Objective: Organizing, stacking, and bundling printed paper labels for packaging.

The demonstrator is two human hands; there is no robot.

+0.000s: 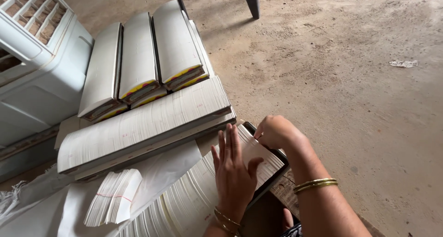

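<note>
One concrete floor (350,89), bare and dusty. One white cooler (41,66), far left. Four tall paper stacks (138,57), bowed, one lying crosswise. One fanned sheet pile (194,200) on a dark board (272,177). Left hand (234,172) flat, fingers spread, pressing the pile. Right hand (276,132) pinching a sheet's top edge. One scrap (404,63), far right.

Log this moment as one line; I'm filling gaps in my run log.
left hand flat on fanned paper stack | right hand pinching top sheet edge | bound stacks behind
</note>
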